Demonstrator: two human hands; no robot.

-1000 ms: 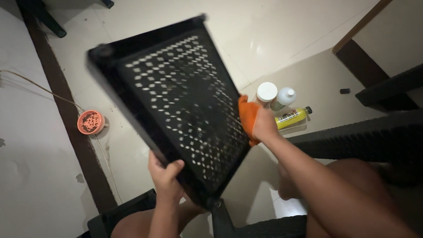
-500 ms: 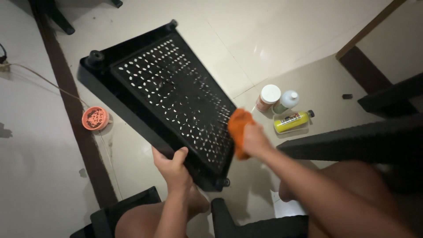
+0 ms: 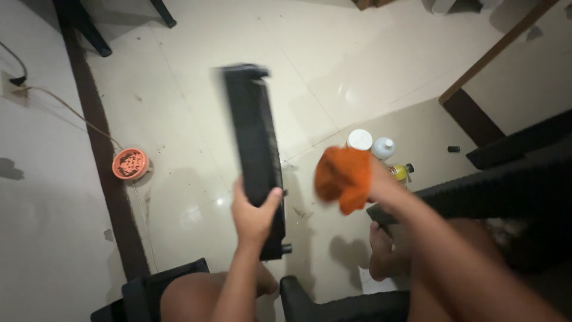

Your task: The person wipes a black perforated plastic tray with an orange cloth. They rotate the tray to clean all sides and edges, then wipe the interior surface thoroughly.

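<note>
Pale tiled floor [image 3: 196,119] beneath black tray [image 3: 253,137] edge-on, left hand [image 3: 255,216] fingers clamped around it.

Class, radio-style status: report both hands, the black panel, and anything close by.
Left hand gripping black perforated panel, held edge-on above floor. Right hand clutching orange cloth, apart from panel. Bottles on floor behind cloth.

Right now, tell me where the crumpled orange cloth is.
In the head view, the crumpled orange cloth is right of centre, gripped in the right hand, beside the black perforated plastic panel and in front of the white-capped bottles.
</note>
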